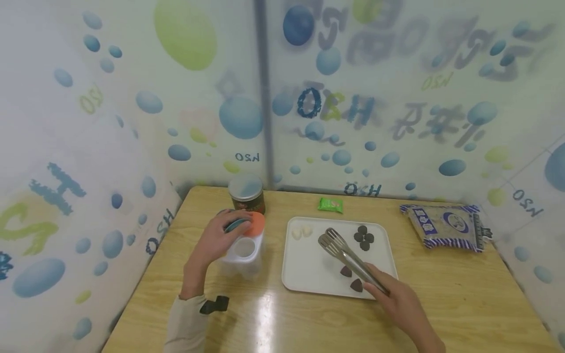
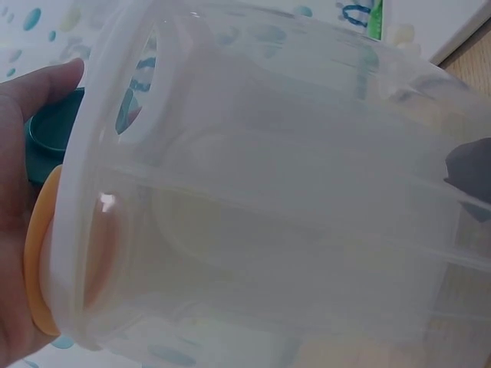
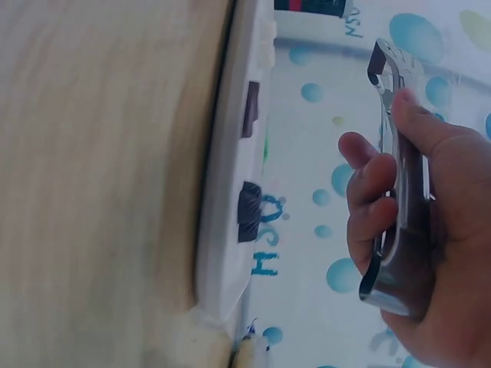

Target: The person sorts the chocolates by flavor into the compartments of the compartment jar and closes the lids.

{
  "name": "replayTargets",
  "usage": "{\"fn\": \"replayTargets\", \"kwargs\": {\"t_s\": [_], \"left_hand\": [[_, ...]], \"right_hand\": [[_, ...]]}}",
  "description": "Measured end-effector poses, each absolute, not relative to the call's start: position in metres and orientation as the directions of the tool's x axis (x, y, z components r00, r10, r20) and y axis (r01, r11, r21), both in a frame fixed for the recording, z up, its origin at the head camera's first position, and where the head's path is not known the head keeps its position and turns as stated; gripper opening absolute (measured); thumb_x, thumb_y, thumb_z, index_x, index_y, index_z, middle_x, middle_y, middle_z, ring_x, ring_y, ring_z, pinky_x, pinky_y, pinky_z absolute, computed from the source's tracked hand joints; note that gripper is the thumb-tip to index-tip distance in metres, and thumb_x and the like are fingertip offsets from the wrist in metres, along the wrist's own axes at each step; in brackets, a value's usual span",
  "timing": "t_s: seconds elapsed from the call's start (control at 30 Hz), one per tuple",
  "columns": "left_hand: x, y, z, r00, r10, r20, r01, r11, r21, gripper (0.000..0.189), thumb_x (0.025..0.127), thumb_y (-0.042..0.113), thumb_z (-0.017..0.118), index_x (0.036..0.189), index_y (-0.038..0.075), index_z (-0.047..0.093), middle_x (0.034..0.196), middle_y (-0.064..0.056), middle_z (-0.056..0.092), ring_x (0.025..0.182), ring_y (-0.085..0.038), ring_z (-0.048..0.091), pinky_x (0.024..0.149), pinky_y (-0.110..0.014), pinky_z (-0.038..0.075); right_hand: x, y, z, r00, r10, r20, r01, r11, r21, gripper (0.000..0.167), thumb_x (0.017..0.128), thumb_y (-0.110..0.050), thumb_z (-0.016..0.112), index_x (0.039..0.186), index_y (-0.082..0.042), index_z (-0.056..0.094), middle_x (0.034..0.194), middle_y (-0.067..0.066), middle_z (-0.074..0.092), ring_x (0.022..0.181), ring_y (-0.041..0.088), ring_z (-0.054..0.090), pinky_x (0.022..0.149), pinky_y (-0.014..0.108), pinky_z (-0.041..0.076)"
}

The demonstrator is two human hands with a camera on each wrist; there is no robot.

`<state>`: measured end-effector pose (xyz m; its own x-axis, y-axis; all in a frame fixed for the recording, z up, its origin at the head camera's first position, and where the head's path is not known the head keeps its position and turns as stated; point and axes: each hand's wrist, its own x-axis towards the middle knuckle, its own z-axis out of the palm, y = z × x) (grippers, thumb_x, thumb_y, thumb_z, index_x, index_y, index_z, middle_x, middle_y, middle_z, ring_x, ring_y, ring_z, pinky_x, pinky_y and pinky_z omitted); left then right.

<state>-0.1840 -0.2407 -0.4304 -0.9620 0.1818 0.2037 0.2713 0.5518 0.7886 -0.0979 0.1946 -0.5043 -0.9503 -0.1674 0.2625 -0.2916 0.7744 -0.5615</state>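
Note:
My left hand (image 1: pixel 220 235) pinches a dark teal lid (image 1: pixel 236 225) over a clear plastic container (image 1: pixel 243 266). Beside that lid is an orange lid (image 1: pixel 257 224) on the container's top, and a round opening lies nearer me. In the left wrist view, the teal lid (image 2: pixel 57 126) appears between the fingers and the container's rim (image 2: pixel 73 253). A dark shape (image 2: pixel 469 170) shows at the container's far end. My right hand (image 1: pixel 395 296) grips metal tongs (image 1: pixel 353 262), their slotted tips apart above the white tray (image 1: pixel 304 274).
On the tray lie pale pieces (image 1: pixel 306 230), several dark round pieces (image 1: pixel 364 245) and two brown triangular pieces (image 1: pixel 356 285). A lidded can (image 1: pixel 247 193) stands behind the container. A green packet (image 1: pixel 330 205) lies behind the tray, and a purple-and-white bag (image 1: pixel 448 227) at the right.

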Motion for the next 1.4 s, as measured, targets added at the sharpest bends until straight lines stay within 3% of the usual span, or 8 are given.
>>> {"fn": "replayTargets", "kwargs": {"t_s": [0.23, 0.5, 0.67, 0.9, 1.1, 1.4], "left_hand": [[-0.186, -0.241, -0.431, -0.961, 0.187, 0.205, 0.276, 0.556, 0.784, 0.028, 0.096, 0.043, 0.064, 0.117, 0.026, 0.072, 0.136, -0.003, 0.064, 0.137, -0.028, 0.048, 0.120, -0.056, 0.022], [-0.185, -0.241, -0.432, -0.958, 0.188, 0.214, 0.284, 0.550, 0.786, 0.028, 0.096, 0.042, 0.065, 0.117, 0.024, 0.073, 0.136, -0.003, 0.064, 0.136, -0.028, 0.049, 0.119, -0.056, 0.026], [-0.185, -0.241, -0.432, -0.958, 0.187, 0.219, 0.287, 0.552, 0.783, 0.028, 0.096, 0.041, 0.065, 0.116, 0.024, 0.073, 0.139, -0.009, 0.062, 0.136, -0.031, 0.048, 0.116, -0.059, 0.029], [-0.185, -0.242, -0.434, -0.956, 0.185, 0.226, 0.291, 0.556, 0.778, 0.027, 0.096, 0.042, 0.065, 0.115, 0.025, 0.073, 0.135, -0.003, 0.064, 0.132, -0.028, 0.052, 0.113, -0.055, 0.035], [-0.186, -0.243, -0.436, -0.956, 0.184, 0.229, 0.293, 0.555, 0.778, 0.027, 0.096, 0.042, 0.065, 0.115, 0.025, 0.073, 0.136, -0.006, 0.063, 0.133, -0.029, 0.051, 0.113, -0.056, 0.034], [-0.184, -0.243, -0.435, -0.954, 0.185, 0.236, 0.300, 0.547, 0.782, 0.028, 0.096, 0.040, 0.065, 0.117, 0.023, 0.073, 0.135, -0.005, 0.064, 0.133, -0.028, 0.051, 0.114, -0.056, 0.033]], "right_hand": [[-0.107, 0.166, -0.489, -0.917, -0.255, 0.307, -0.396, 0.675, -0.623, 0.049, 0.091, -0.026, 0.074, 0.138, -0.025, 0.061, 0.119, -0.002, 0.073, 0.091, 0.002, 0.063, 0.074, 0.026, 0.055], [-0.116, 0.115, -0.476, -0.811, -0.418, 0.409, -0.585, 0.549, -0.597, 0.050, 0.089, -0.025, 0.075, 0.137, -0.023, 0.062, 0.114, -0.002, 0.074, 0.087, -0.001, 0.062, 0.071, 0.025, 0.054], [-0.121, 0.088, -0.475, -0.767, -0.488, 0.416, -0.637, 0.505, -0.582, 0.050, 0.091, -0.031, 0.072, 0.139, -0.026, 0.060, 0.105, -0.011, 0.072, 0.083, -0.002, 0.058, 0.070, 0.021, 0.052], [-0.125, 0.072, -0.477, -0.762, -0.507, 0.404, -0.645, 0.534, -0.547, 0.049, 0.093, -0.037, 0.069, 0.140, -0.029, 0.059, 0.098, -0.015, 0.068, 0.077, -0.002, 0.055, 0.066, 0.018, 0.048], [-0.126, 0.069, -0.476, -0.764, -0.515, 0.389, -0.643, 0.559, -0.523, 0.048, 0.094, -0.040, 0.067, 0.139, -0.025, 0.060, 0.098, -0.011, 0.071, 0.075, 0.000, 0.057, 0.066, 0.020, 0.050], [-0.123, 0.074, -0.482, -0.792, -0.502, 0.349, -0.604, 0.559, -0.568, 0.053, 0.091, -0.040, 0.070, 0.139, -0.021, 0.059, 0.085, -0.016, 0.060, 0.061, -0.007, 0.040, 0.054, 0.013, 0.040]]}}
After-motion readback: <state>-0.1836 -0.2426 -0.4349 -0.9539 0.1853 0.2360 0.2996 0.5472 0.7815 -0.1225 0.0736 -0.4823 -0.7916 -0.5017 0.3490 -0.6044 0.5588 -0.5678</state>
